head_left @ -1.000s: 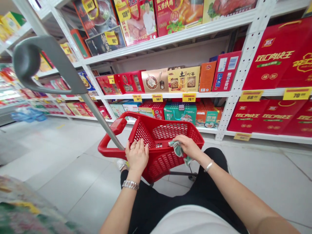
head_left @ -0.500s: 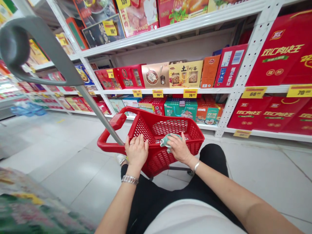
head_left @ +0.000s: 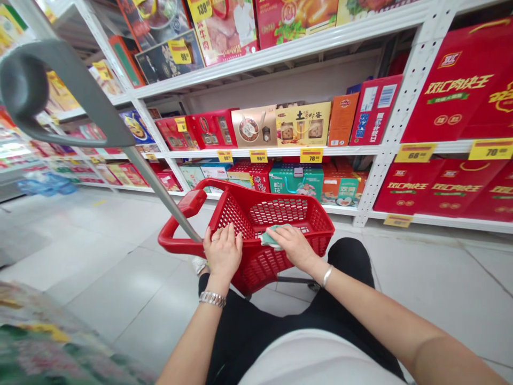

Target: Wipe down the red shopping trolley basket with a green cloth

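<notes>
Left hand (head_left: 222, 252) touches red cart (head_left: 251, 244) on pale tiles (head_left: 120, 278) near shelves (head_left: 280, 53).

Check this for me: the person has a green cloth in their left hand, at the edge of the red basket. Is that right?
Not quite: the head view shows the green cloth in the right hand, not the left hand. It is at the edge of the red basket, as you said.
</notes>
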The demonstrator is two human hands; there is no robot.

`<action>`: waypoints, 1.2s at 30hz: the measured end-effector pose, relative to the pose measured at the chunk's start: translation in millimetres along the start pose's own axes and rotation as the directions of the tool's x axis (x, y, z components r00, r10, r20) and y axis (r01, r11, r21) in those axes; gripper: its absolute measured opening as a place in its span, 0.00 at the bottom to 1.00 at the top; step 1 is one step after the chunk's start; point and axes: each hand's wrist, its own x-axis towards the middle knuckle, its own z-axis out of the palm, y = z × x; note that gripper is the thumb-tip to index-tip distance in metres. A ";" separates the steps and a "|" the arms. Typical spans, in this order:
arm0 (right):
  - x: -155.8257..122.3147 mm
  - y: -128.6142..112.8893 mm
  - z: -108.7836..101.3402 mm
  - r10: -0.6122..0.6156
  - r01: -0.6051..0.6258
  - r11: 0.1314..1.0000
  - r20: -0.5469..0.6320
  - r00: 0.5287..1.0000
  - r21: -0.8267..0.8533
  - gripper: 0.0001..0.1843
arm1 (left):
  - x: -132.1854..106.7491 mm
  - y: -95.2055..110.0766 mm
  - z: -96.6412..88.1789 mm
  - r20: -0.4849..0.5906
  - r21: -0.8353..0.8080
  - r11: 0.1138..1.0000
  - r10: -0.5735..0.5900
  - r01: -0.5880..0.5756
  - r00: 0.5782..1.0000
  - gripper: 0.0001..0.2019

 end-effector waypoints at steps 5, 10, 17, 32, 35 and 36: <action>11.4 -37.7 16.7 -0.056 0.056 0.998 -0.063 0.996 -0.001 0.19 | -0.6 -1.5 -0.5 0.026 -0.023 1.000 -0.016 0.017 1.000 0.22; 1.3 -45.5 36.7 -0.047 0.043 0.998 -0.066 0.997 -0.052 0.24 | -0.7 -2.6 -2.5 0.047 -0.026 1.000 -0.006 0.007 0.999 0.23; -28.0 -9.1 26.9 0.042 -0.045 0.996 -0.038 0.998 -0.073 0.29 | 0.3 -3.5 -1.7 0.057 -0.089 0.995 -0.033 0.038 0.998 0.24; -85.9 123.4 -15.7 0.290 -0.291 0.957 -0.097 0.952 0.000 0.41 | 5.4 5.0 2.0 0.052 -0.080 0.996 -0.033 0.037 0.998 0.23; -76.2 128.1 -22.1 0.330 -0.329 0.944 -0.067 0.941 0.027 0.40 | 5.1 12.0 2.3 0.036 -0.094 0.993 -0.063 0.067 0.997 0.23; -70.5 122.9 -22.0 0.335 -0.333 0.942 -0.054 0.941 0.030 0.39 | 4.8 13.9 2.1 0.030 -0.099 0.992 -0.073 0.076 0.997 0.23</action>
